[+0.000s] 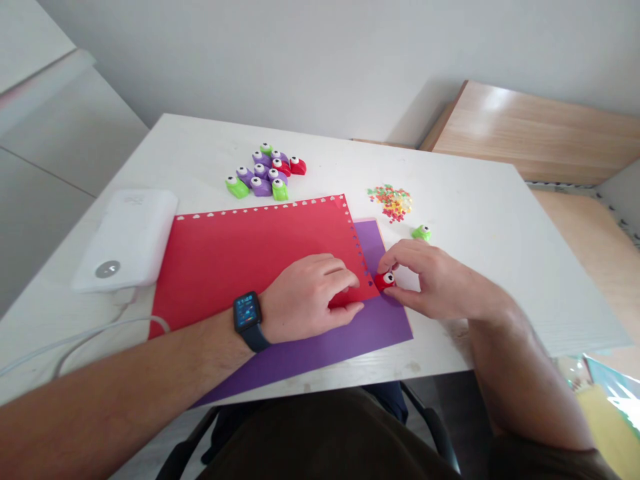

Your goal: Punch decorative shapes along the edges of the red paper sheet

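Observation:
Between the thumb and fingers of my right hand (425, 277) is a small red craft punch (385, 281) with a dark mark on its white button. It sits at the right edge of a red paper sheet (240, 253), whose top and right borders carry rows of small punched shapes. My left hand (315, 290) rests on that sheet near its lower right corner, fingers loosely bent, thumb apart, holding nothing. Under the red sheet lies purple paper (350, 333), showing along the bottom and right. A green craft punch (421, 233) stands just beyond my right hand.
Several green, purple and red craft punches (260, 170) stand grouped at the back of the white table (480, 220). Colourful paper cut-outs (393, 202) lie in a pile right of the sheet. A white power bank (127, 237) with a cable (95, 330) is at the left.

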A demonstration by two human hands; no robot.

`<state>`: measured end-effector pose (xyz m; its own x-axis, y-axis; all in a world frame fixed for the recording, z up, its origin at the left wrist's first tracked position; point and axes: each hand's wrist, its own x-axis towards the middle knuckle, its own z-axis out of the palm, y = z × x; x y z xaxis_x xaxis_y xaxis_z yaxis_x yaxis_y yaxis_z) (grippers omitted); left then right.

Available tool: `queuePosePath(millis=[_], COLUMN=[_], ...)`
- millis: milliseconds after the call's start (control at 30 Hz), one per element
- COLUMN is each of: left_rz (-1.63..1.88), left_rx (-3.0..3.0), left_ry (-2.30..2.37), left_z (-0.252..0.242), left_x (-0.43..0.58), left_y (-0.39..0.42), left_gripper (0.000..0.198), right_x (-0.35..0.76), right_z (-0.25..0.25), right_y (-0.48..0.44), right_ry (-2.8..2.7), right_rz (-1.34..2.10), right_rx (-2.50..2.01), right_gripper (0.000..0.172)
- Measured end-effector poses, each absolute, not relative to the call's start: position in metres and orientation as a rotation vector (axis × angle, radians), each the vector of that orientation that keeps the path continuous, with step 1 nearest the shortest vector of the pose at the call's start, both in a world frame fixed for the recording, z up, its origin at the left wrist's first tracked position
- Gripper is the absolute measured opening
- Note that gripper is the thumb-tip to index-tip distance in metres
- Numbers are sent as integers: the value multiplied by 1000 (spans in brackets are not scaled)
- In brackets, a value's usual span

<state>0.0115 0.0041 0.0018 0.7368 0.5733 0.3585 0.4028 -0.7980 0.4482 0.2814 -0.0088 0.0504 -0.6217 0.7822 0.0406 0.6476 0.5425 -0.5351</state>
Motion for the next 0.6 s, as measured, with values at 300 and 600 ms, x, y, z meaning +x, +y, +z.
queuePosePath(millis=[300, 600], left_rz=[646, 658], left_rx=[2629, 2650], left_ry=[745, 740], left_z=[0, 1], left_x=[10, 11], left_y=[5, 5], left_gripper=[24, 25], right_x=[281, 278], right_z=[50, 49], right_y=[-9, -11], right_ry=[-2523, -2566], right_rz=[758, 823], right_rx=[-1191, -1099], right_gripper=[22, 26])
